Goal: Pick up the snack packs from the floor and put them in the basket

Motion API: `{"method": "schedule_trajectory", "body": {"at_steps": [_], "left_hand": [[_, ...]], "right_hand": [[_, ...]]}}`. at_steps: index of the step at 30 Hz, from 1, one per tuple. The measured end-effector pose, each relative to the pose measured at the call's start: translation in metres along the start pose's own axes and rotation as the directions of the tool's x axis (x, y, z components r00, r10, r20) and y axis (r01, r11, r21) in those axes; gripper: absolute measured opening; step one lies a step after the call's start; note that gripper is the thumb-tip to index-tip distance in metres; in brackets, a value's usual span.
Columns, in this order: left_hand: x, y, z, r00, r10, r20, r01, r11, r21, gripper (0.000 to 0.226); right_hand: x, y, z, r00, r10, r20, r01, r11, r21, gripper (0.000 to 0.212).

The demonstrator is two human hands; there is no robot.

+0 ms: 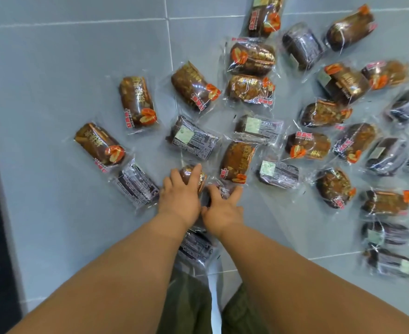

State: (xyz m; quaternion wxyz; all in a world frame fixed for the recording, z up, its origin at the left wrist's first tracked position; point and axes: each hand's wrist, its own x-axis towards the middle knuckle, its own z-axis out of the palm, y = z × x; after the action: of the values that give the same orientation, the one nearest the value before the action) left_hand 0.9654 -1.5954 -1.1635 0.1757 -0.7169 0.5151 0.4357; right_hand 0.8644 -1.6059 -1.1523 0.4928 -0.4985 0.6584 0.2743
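1. The snack packs (pixel 251 56) are lying scattered across the grey tiled floor (pixel 78 56), some showing the brown printed face and others turned label side up. None are stacked, so each one is lying free to be lifted on its own. The basket is not showing in this view.
2. The left hand (pixel 179 198) is reaching down to the nearest brown pack (pixel 193 175). Its fingers are curling over the rounded top and holding it, a narrow grip that suits a plump, slippery wrapper.
3. The right hand (pixel 222 209) is working just beside the left. Its fingers are spreading wide and fairly straight across a dark pack (pixel 221 190), touching the wrapper but, as far as I can judge, not yet closing round it.
4. The two hands are taking neighbouring packs side by side, probably so that two are coming up in one go.
5. One more pack, the near pack (pixel 196 247), is lying closer in, partly hidden beneath the wrists and just ahead of the green trousers (pixel 189 307).
6. The job is looking to be at an early stage, with many packs waiting on the floor, most of them off to the right.
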Motion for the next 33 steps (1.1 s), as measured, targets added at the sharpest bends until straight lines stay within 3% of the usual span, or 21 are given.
{"method": "schedule_trajectory", "body": {"at_steps": [9, 15, 23, 28, 33], "left_hand": [[-0.07, 0.015, -0.061, 0.998, -0.064, 0.027, 0.067, 0.988, -0.141, 0.087], [-0.157, 0.043, -0.153, 0.977, -0.107, -0.186, 0.018, 0.906, -0.423, 0.084], [-0.288, 0.106, -0.308, 0.93, -0.124, -0.346, -0.026, 0.917, -0.399, 0.072], [-0.382, 0.14, -0.384, 0.883, -0.14, -0.448, -0.084, 0.891, -0.445, 0.06], [-0.465, 0.159, -0.428, 0.859, -0.115, -0.499, -0.102, 0.917, -0.387, 0.066]], "right_hand": [[-0.085, -0.007, -0.051, 0.998, -0.041, -0.04, 0.039, 0.998, -0.04, 0.041], [-0.191, -0.038, -0.12, 0.972, -0.118, -0.204, 0.105, 0.992, -0.072, 0.046], [-0.356, -0.082, -0.241, 0.874, -0.311, -0.373, 0.279, 0.95, -0.137, 0.053], [-0.457, -0.092, -0.305, 0.886, -0.297, -0.356, 0.296, 0.953, -0.058, 0.058], [-0.54, -0.088, -0.342, 0.857, -0.287, -0.429, 0.333, 0.942, 0.036, 0.066]]}}
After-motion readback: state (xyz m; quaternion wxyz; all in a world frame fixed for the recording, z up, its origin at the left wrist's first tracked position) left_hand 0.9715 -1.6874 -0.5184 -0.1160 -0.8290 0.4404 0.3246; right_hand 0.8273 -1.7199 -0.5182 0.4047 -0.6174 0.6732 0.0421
